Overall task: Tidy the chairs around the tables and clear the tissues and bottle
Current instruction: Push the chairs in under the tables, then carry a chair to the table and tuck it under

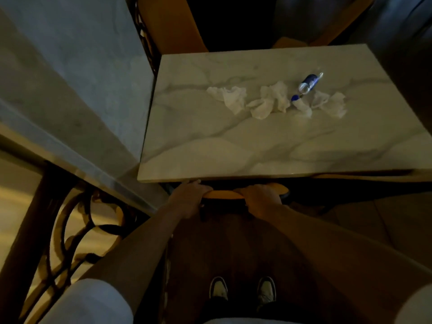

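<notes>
My 2 shoes [243, 291] stood side by side on the dark floor below me. Both of my bare forearms reached forward to 1 chair [224, 194], whose curved yellow top rail sat just under the near edge of the marble worktop [233, 146]. My left hand [190, 197] was curled over the left end of that rail, and my right hand [263, 198] was wrapped around the right end, both closed on it. Farther out on the worktop lay the crumpled white tissues [268, 100] in a loose row; I counted about 4, though some clumps overlapped and I could not tell exactly. 1 clear bottle [307, 86] with a blue label and blue cap lay on its side among them, its cap touching a tissue. A 2nd marble worktop [70, 78] stood to my left. Past the far edge, 2 more yellow chairs [173, 26] showed dimly.
</notes>
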{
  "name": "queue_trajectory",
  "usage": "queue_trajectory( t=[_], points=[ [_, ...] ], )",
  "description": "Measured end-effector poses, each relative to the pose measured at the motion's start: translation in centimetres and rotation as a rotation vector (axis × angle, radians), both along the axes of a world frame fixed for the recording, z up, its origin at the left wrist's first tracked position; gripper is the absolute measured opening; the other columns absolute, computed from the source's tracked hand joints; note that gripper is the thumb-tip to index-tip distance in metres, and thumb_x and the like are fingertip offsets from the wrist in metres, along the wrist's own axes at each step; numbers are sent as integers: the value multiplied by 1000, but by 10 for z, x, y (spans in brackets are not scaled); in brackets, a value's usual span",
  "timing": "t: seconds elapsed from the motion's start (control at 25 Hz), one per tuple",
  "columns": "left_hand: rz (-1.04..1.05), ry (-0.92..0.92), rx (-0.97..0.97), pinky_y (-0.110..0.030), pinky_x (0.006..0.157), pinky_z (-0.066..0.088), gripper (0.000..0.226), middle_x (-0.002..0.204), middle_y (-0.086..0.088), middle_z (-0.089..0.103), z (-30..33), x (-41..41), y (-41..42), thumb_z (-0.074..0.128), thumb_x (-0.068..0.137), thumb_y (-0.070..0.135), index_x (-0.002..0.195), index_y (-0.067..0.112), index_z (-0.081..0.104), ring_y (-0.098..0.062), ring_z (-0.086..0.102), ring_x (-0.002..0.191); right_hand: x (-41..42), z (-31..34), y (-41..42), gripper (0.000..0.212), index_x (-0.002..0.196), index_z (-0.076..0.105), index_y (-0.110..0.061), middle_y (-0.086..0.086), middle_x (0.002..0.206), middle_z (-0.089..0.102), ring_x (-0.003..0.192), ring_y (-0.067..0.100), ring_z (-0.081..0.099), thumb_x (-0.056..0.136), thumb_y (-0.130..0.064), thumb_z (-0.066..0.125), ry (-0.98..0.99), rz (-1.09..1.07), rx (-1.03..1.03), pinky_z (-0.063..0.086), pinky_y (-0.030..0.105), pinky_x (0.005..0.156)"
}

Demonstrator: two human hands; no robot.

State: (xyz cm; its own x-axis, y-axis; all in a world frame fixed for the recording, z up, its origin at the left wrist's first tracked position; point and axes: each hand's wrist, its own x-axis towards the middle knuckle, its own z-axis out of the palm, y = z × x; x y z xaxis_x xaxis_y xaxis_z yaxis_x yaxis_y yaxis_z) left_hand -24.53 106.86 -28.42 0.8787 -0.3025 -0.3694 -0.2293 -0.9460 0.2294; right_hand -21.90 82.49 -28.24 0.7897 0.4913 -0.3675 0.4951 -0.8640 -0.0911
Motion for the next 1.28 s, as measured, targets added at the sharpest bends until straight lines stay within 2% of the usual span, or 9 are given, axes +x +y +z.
queue_trajectory(
  t=[0.2, 0.4, 0.6, 0.68, 0.76, 0.84, 0.92, 1.08, 1.28],
  points=[
    [-13, 20, -62, -43, 92, 52, 52, 130, 3, 63, -7, 28, 15, 66, 88, 22, 137, 33, 53, -23, 61, 114, 25, -1, 8, 64, 146, 38, -43, -5, 105, 67, 91, 22, 64, 90, -15, 54, -3, -14, -25, 51, 34, 64],
    [-70, 25, -71, -40, 96, 50, 57, 136, 4, 60, -12, 35, 19, 66, 90, 22, 143, 32, 48, -20, 59, 118, 31, 0, 7, 66, 150, 32, -39, -3, 130, 62, 112, 24, 61, 92, -15, 52, 17, 38, -57, 42, 32, 68],
    [-56, 52, -32, -37, 84, 52, 52, 126, 6, 63, -10, 36, 16, 68, 89, 24, 135, 38, 50, -19, 62, 107, 30, 0, 6, 64, 148, 36, -41, -3, 118, 65, 102, 23, 63, 92, -15, 53, 6, -5, -24, 47, 33, 65],
    [-46, 93, 10, -37, 84, 50, 58, 130, 4, 61, -7, 38, 13, 70, 88, 27, 140, 36, 46, -21, 61, 109, 29, 0, 7, 60, 145, 38, -42, -5, 122, 64, 111, 22, 60, 91, -25, 58, -2, -40, -32, 50, 39, 85],
    [-50, 174, 34, -39, 87, 51, 69, 133, 1, 60, -4, 41, 13, 74, 83, 36, 144, 34, 41, -23, 60, 113, 28, 2, 9, 75, 151, 29, -37, -3, 141, 54, 131, 27, 48, 87, -38, 68, 51, -88, -81, 30, 49, 111],
    [-58, 257, 39, -43, 94, 51, 85, 140, -1, 56, 2, 42, 12, 76, 75, 53, 147, 32, 36, -24, 58, 119, 20, 6, 10, 100, 156, 12, -28, 5, 150, 44, 140, 35, 37, 80, -42, 76, 98, -154, -85, 11, 58, 119],
    [-23, 292, 31, -41, 97, 49, 94, 144, -3, 51, 7, 39, 4, 71, 72, 68, 148, 26, 34, -24, 54, 123, 6, 12, 2, 110, 157, 3, -25, 10, 154, 35, 143, 37, 30, 78, -42, 78, 81, -195, -10, 7, 58, 120],
    [-4, 216, -46, -39, 101, 46, 91, 148, -4, 46, 24, 33, -44, 57, 81, 74, 152, 24, 28, -24, 49, 128, -20, 21, -46, 84, 155, 15, -21, 10, 159, 25, 147, 32, 20, 90, -46, 63, -17, -271, 160, 8, 52, 122],
    [-161, 105, -115, -43, 107, 42, 78, 152, -7, 40, 49, 33, -180, 55, 92, 57, 154, 20, 25, -26, 44, 133, -53, 27, -166, 69, 155, 21, -21, 7, 163, 15, 150, 28, 13, 98, -49, 48, -10, -538, 199, 7, 52, 122]
  ],
)
